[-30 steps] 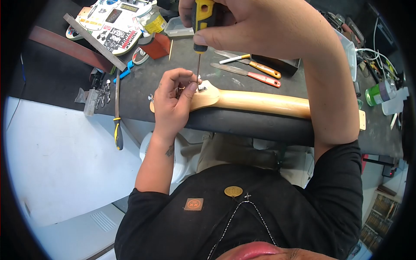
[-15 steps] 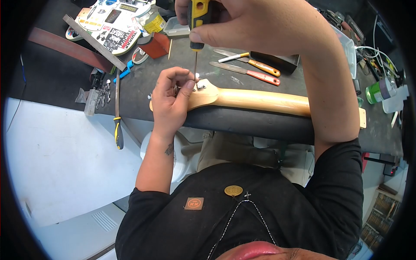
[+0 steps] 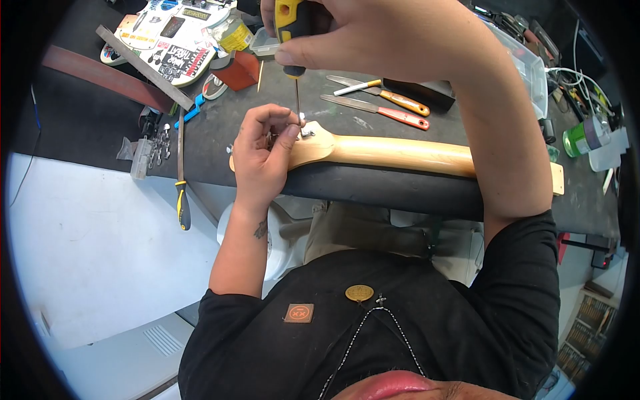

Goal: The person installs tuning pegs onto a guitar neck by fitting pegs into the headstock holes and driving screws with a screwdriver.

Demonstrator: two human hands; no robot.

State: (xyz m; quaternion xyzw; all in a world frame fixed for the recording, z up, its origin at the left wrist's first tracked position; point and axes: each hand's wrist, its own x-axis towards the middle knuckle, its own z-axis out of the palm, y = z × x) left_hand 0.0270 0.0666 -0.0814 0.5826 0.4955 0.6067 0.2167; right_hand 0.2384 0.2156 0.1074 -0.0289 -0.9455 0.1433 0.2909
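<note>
A pale wooden guitar neck [image 3: 407, 153] lies across the bench edge, its headstock at the left. My right hand [image 3: 360, 40] is wrapped round the yellow-and-black handle of a screwdriver [image 3: 289, 30], held upright with its thin shaft pointing down to the headstock. My left hand [image 3: 262, 157] rests over the headstock, thumb and fingers pinched together beside the screwdriver's tip; what they pinch is hidden. Small metal tuning machines [image 3: 307, 133] show just right of these fingertips. Another metal knob [image 3: 230, 149] sticks out at the headstock's left end.
Behind the neck lie two knives [image 3: 393, 115] and a white-and-yellow stick [image 3: 358, 87]. A file [image 3: 181, 160] overhangs the bench edge at left, near loose metal tuners [image 3: 160, 145]. A stickered white guitar body [image 3: 163, 40] and a red-brown block [image 3: 235, 71] stand farther back.
The screwdriver handle and my right hand have shifted a little to the left, changing the shaft's tilt. My left hand and the neck stay almost where they were.
</note>
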